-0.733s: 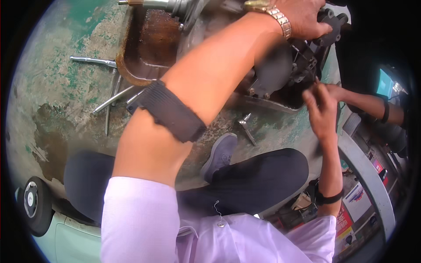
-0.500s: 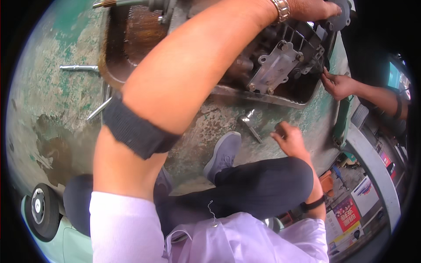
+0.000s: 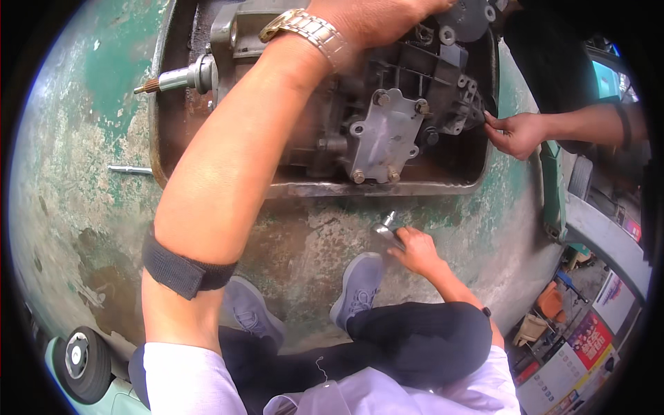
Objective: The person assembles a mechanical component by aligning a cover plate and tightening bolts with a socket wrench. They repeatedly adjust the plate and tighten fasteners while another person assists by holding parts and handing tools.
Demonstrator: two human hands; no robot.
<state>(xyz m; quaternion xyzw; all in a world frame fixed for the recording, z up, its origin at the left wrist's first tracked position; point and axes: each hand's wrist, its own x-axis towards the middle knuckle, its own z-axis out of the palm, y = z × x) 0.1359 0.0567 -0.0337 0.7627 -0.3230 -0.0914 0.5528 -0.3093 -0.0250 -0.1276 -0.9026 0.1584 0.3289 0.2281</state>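
My left hand (image 3: 370, 24) reaches across to the upper part of a greasy metal gearbox (image 3: 387, 135). Its fingers bend against the casing beside a round grey cover (image 3: 467, 19), and the top edge of the picture cuts some of them off. Low in front, my right hand (image 3: 417, 250) is closed around the handle of a ratchet wrench (image 3: 386, 225). The wrench's head points away from me, and a short drive piece sticks out of it. A bolted grey plate (image 3: 389, 135) faces up on the gearbox.
The gearbox lies in a metal tray (image 3: 332, 189) on a worn green floor. Another person's hand (image 3: 515, 135) touches the gearbox's right end. A steel bar (image 3: 130, 169) lies left of the tray; a grey post (image 3: 609, 235) and a wheel (image 3: 83, 363) stand at the sides.
My right hand has moved left and taken hold of the ratchet wrench, which lay on the floor. The whole view has turned; my left hand stays by the round cover.
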